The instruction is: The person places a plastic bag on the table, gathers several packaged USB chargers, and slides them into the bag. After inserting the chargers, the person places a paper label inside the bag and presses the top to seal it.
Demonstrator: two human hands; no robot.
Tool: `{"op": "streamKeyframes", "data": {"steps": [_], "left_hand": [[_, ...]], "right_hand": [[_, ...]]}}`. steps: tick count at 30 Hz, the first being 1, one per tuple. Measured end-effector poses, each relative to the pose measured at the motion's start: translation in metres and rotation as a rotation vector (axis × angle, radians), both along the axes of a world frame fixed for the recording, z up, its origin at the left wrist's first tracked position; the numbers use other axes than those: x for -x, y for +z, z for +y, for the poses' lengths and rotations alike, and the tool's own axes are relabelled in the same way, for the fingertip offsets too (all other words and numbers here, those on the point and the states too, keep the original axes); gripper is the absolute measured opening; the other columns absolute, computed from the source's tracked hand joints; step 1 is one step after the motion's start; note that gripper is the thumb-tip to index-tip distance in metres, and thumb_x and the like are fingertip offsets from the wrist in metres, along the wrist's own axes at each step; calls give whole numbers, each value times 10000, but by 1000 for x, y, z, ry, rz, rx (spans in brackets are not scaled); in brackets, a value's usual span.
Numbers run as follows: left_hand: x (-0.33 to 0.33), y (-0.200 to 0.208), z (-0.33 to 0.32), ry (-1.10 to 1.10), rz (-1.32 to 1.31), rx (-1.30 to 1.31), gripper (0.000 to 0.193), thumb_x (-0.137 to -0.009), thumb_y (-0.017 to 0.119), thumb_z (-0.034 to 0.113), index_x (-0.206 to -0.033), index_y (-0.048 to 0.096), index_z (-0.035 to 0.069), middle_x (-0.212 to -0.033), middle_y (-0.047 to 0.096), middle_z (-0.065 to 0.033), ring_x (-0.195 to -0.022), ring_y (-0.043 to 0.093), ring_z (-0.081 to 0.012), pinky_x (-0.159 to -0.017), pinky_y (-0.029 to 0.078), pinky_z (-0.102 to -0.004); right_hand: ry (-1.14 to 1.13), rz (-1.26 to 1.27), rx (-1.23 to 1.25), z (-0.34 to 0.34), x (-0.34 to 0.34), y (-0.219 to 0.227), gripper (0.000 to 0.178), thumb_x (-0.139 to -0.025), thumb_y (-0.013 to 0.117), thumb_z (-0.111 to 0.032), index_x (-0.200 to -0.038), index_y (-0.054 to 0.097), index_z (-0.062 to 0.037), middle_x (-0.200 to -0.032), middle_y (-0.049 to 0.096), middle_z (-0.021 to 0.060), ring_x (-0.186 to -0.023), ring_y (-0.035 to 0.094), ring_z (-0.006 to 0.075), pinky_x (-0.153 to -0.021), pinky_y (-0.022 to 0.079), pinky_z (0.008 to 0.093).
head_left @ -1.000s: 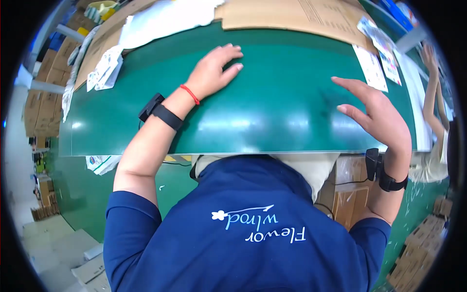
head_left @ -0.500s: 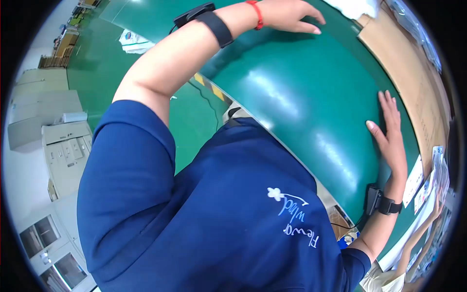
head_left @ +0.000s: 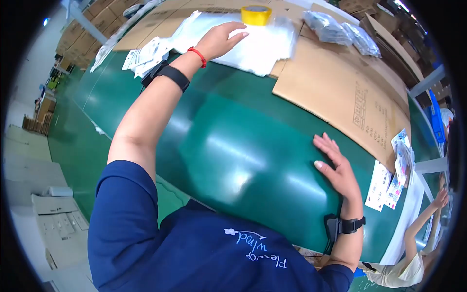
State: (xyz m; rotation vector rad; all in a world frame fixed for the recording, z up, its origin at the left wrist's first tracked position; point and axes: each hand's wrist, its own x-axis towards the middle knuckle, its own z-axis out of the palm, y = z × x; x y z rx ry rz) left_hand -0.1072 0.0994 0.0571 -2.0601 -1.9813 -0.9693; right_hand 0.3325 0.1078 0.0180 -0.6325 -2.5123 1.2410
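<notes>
Left hand on clear bags, right hand flat on green table.
Left hand (head_left: 221,40) reaches far, fingers spread, pressing the clear plastic bags (head_left: 253,46), nothing gripped; yellow tape roll (head_left: 256,14) just beyond the fingertips. Right hand (head_left: 338,168) lies open-palmed on the table (head_left: 233,146), likely bracing the lean; cardboard sheet (head_left: 340,92) just beyond it.

tape roll (head_left: 256,14) behind plastic sheet (head_left: 243,41) | cardboard (head_left: 340,92) right, on table (head_left: 233,146)
</notes>
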Motion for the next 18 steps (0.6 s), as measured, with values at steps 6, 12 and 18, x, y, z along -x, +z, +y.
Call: {"op": "streamKeyframes", "data": {"steps": [6,12,18], "left_hand": [[0,-19,62,105,-39,34,428,-954,499,367,-1204,589,31,-1185,610,-183,-1096,568,-360,-936,451,-398],[16,-59,111,76,181,214,489,-953,428,423,-1215,580,40,-1148,620,-190,-1039,589,-373,-907,468,-418],[19,-58,127,243,92,213,438,-920,470,430,-1098,674,86,-1053,666,-159,-978,617,-366,-886,481,-424]], "right_hand": [[-6,1,39,1,2,1,458,-866,621,-144,-1311,533,-78,-1393,484,99,-1389,299,286,-1160,120,441],[-15,-16,42,9,4,1,448,-870,617,-142,-1307,538,-84,-1390,488,102,-1387,304,285,-1156,132,444],[-4,-16,10,5,3,3,445,-878,611,-158,-1310,535,-83,-1401,473,106,-1391,297,285,-1153,144,445]]}}
